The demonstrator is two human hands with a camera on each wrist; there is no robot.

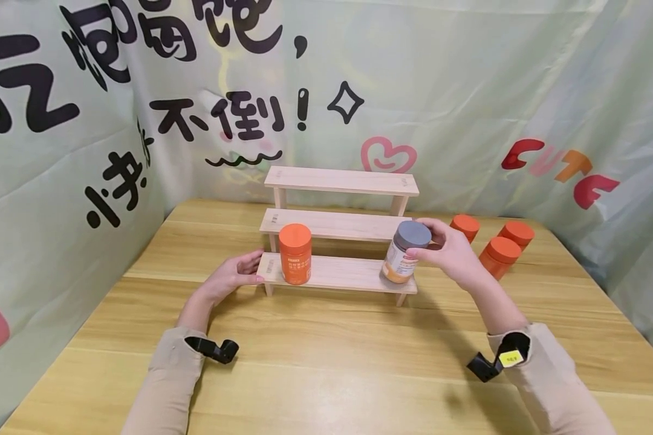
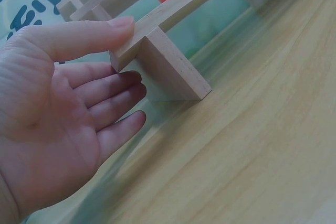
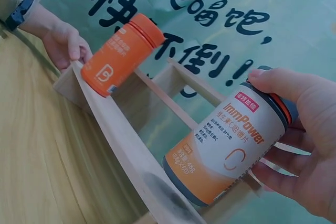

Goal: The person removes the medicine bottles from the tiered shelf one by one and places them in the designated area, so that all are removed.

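Observation:
A three-step wooden display shelf (image 1: 348,225) stands on the table. At the left end of its lowest step, my left hand (image 1: 231,278) pinches the board, thumb on top and index finger (image 2: 97,72) below. An orange supplement bottle (image 1: 295,257) stands upright on that step, near the left end. In my right hand (image 1: 451,251) is a vitamin C bottle (image 3: 228,142) with a grey lid and a white-and-orange label. Thumb and fingers grip it near the lid. It leans slightly, its base close over the lowest step's right end.
Three more orange-lidded bottles (image 1: 500,254) stand on the table (image 1: 326,362) to the right of the shelf, partly behind my right hand. A printed cloth backdrop (image 1: 457,90) hangs behind and along both sides.

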